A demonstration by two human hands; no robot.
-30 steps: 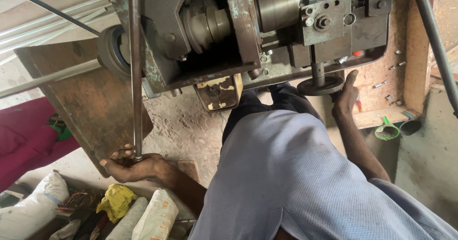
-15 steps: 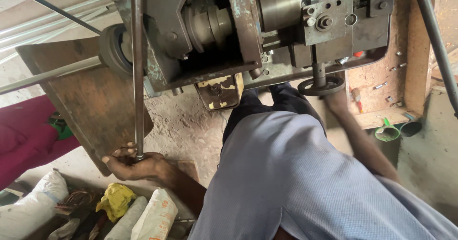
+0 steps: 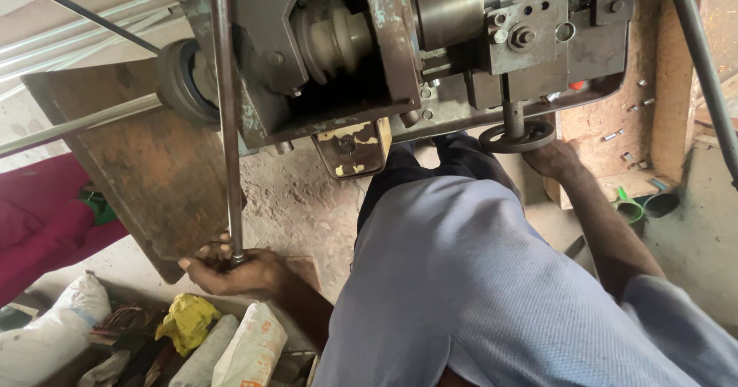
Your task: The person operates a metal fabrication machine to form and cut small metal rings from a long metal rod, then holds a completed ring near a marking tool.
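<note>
My left hand (image 3: 231, 270) reaches down low at the left and grips the bottom end of a long steel rod (image 3: 226, 110). The rod runs straight up past the grey lathe-like machine (image 3: 361, 56). My right hand (image 3: 555, 159) is stretched forward and holds the round black handwheel (image 3: 516, 135) under the machine's front edge. My light blue shirt (image 3: 461, 279) fills the lower middle of the view.
A rusty steel plate (image 3: 146, 179) leans at the left under the machine. Several stuffed sacks (image 3: 246, 348) and a yellow rag (image 3: 184, 322) lie at the bottom left. A wooden shelf (image 3: 638, 102) with loose bolts is at the right, with a green funnel (image 3: 629, 206) below.
My right hand has shifted from the wheel's right side to under it and closed on it. The left hand keeps the rod where it was.
</note>
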